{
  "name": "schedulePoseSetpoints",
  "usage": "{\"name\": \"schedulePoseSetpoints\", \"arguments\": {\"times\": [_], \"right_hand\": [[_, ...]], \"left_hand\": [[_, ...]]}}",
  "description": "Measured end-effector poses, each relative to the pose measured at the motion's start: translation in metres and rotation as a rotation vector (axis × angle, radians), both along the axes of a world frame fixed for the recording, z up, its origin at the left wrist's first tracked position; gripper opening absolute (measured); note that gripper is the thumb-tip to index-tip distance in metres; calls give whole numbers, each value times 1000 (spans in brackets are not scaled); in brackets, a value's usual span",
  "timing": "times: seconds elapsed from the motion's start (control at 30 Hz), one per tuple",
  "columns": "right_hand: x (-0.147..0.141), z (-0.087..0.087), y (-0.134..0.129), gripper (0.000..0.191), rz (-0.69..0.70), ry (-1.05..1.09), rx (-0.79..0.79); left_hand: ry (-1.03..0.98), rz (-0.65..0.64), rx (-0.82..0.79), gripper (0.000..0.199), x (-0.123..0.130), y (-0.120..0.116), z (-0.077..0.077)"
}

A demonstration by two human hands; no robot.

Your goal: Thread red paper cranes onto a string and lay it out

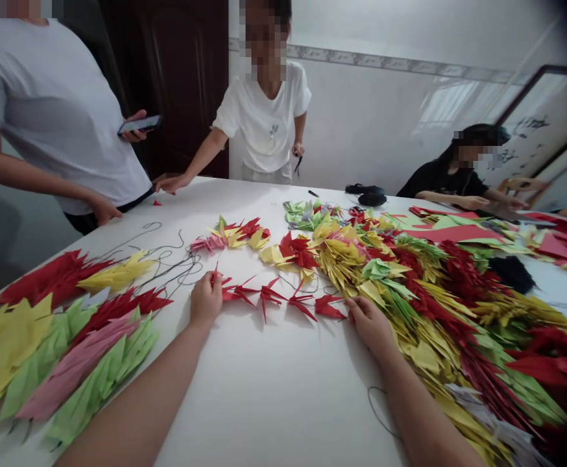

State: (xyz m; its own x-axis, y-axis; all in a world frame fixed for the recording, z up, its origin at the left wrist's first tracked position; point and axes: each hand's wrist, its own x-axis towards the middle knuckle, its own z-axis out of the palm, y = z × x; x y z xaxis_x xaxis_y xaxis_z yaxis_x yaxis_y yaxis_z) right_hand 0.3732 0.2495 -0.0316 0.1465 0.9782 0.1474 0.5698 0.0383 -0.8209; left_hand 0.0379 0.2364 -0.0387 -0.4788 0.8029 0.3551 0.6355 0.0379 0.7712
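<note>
A short row of red folded paper cranes (270,295) stretches between my two hands, just over the white table. My left hand (206,298) pinches the crane at the row's left end, its red tip poking up above the fingers. At the other end, my right hand (370,322) is closed at the tip of the rightmost crane; whether it grips paper or thread is hard to see. Behind the row lies a curved string of yellow, red and pink cranes (257,240). A big heap of strung cranes (424,311) begins right beside my right hand.
Bundles of strung cranes (93,350) lie at the left, with loose dark threads (167,259) behind them. Coloured paper sheets (449,230) and a black pouch (372,196) are farther back. Three people are around the table (244,389), one holding a phone (140,124).
</note>
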Motion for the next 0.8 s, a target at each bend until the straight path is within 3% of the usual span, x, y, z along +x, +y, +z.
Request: {"name": "schedulePoseSetpoints", "arguments": {"times": [0.23, 0.63, 0.8], "right_hand": [[2, -7, 7, 35, -61, 1, 47], [0, -5, 5, 37, -136, 67, 79], [2, -8, 5, 41, -94, 87, 82]], "left_hand": [[6, -75, 9, 23, -3, -1, -1], [74, -78, 79, 17, -5, 0, -3], [89, -91, 91, 17, -5, 0, -3]]}}
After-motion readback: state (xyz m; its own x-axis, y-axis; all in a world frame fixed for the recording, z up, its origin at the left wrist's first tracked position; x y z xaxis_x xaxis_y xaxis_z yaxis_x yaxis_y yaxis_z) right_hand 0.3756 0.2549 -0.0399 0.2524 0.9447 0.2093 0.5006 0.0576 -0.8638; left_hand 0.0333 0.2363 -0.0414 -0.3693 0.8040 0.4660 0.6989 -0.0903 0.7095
